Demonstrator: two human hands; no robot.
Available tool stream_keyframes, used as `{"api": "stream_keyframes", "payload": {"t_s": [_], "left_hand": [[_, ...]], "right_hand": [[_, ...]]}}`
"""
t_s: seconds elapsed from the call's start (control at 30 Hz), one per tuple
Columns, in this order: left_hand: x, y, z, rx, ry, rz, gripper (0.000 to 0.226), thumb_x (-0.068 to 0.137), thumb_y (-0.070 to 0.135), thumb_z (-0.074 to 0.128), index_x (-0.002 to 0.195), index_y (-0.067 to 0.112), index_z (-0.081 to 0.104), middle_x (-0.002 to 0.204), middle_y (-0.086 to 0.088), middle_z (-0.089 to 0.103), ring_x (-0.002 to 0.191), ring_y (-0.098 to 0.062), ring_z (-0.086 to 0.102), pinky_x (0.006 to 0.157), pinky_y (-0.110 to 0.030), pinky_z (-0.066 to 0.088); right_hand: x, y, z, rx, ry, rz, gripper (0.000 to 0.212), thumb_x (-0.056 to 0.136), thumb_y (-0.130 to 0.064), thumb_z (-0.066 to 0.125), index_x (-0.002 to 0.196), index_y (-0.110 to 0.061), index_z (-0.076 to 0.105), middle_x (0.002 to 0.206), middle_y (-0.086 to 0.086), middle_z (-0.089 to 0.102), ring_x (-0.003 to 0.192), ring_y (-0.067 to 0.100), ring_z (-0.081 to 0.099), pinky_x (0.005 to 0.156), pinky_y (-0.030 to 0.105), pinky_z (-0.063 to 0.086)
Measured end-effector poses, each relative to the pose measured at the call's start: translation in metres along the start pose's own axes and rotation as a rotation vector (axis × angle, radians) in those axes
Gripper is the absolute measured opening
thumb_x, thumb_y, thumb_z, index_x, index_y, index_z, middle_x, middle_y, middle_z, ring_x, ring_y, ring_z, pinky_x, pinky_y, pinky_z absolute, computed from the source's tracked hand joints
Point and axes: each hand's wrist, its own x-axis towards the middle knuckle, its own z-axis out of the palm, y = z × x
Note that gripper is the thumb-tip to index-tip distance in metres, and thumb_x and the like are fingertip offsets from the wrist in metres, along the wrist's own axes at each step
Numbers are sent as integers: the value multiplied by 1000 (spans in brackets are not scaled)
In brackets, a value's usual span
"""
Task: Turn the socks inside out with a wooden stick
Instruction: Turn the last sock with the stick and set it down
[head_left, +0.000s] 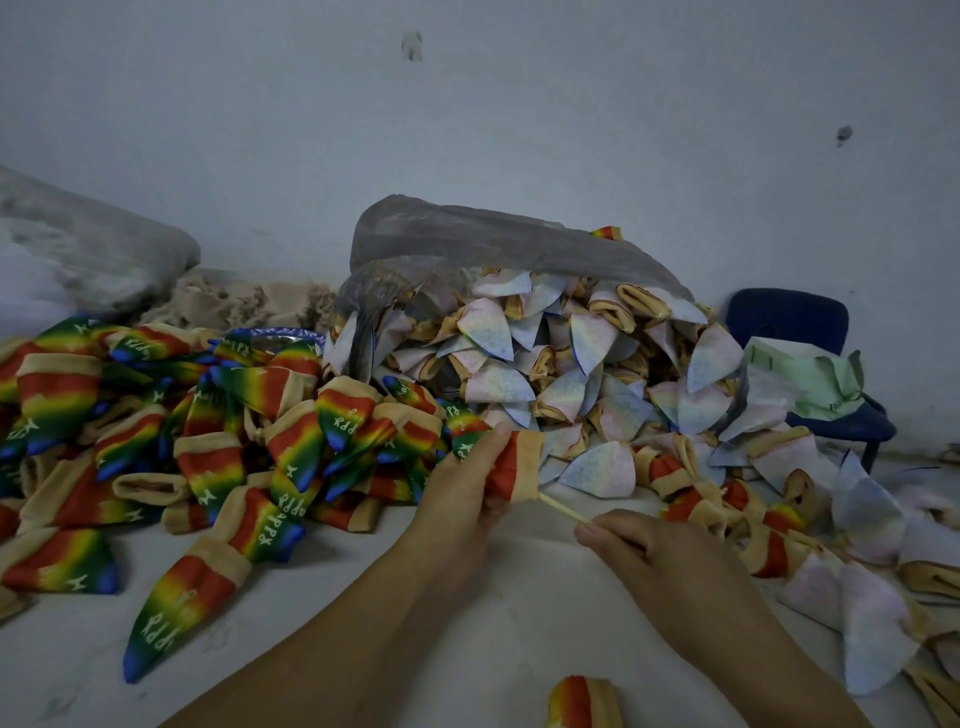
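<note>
we hold the rainbow sock (511, 467) in our left hand (462, 499), fingers and thumb curled round its bunched body just in front of the heaps, with its tan cuff pointing right toward the other hand. we judge it is held this way so the open end faces the wooden stick (563, 509), which runs from the cuff's mouth down and right into our right hand (665, 566). that hand pinches the stick's near end between thumb and forefinger. its fingertips (589, 530) are closed tight on the stick and the other fingers curl loosely beneath. how deep the far end sits inside the sock we cannot tell. the bright print shows on this sock, so it looks turned or close to it.

the sorting seems to explain the layout. the colourful socks (208, 415) are piled on the left of the pale work surface (519, 618). the pale unturned socks (571, 364) spill from a clear plastic bag (493, 234) ahead and to the right, near the stick hand. a stray sock (582, 701) lies at the bottom edge between our forearms.
</note>
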Motion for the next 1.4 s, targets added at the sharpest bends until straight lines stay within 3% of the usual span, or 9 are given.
{"api": "stream_keyframes", "payload": {"t_s": [0.2,0.3,0.4,0.57,0.7,0.87,1.0,1.3,1.4], "left_hand": [[-6,1,10,32,-71,40,34,90,41,61,79,11,74,64,-2,59,45,-6,47,45,-16,37],[-5,1,15,126,-57,111,45,97,45,52,68,18,73,64,-1,58,42,-4,41,43,-16,30],[-3,1,15,235,-11,126,44,97,51,48,83,16,70,67,-1,66,50,-3,50,50,-15,39],[-6,-11,4,242,45,109,53,77,61,61,107,18,71,108,-10,72,98,-20,65,92,-33,51],[1,-7,-2,-21,24,85,47,69,45,72,106,15,70,103,-9,75,98,-21,72,81,-27,56],[7,-10,-6,62,104,36,40,91,54,56,100,19,74,99,-10,76,103,-28,68,99,-41,50],[6,-8,-9,375,63,141,63,83,71,44,98,17,71,75,3,61,68,-12,54,63,-26,43],[-8,3,4,670,-35,297,49,92,59,50,61,22,42,52,12,40,46,0,41,52,-17,34],[-15,2,7,664,-156,316,55,77,68,48,48,23,42,46,12,35,41,-1,37,47,-15,31]], "right_hand": [[-4,-15,2,-79,61,-29,58,80,-70,15,81,-32,58,58,-4,54,63,7,53,51,24,38],[-5,-27,14,235,-1,144,37,91,-57,37,77,-36,63,56,-12,58,58,0,53,51,18,37],[-3,-29,19,495,-93,239,35,92,-48,47,69,-33,68,57,-22,59,61,-12,52,53,7,37],[2,-20,19,381,-112,240,35,92,-51,46,70,-35,66,60,-18,62,61,-13,53,52,12,34],[2,-16,20,179,-82,214,36,91,-61,34,76,-41,59,72,-22,63,66,-3,56,59,22,44],[-1,-12,15,116,-66,207,33,96,-54,28,91,-41,57,81,-18,61,75,-1,55,70,27,48],[-2,-10,11,83,-21,190,30,96,-53,29,95,-39,55,81,-8,63,73,4,55,70,30,49],[-4,0,-31,-105,78,43,35,82,-64,20,85,-50,52,74,-21,59,70,-1,54,62,20,44],[-3,11,-43,-85,160,-55,24,88,-51,38,86,-44,61,75,-23,58,73,2,54,69,28,42]]}}
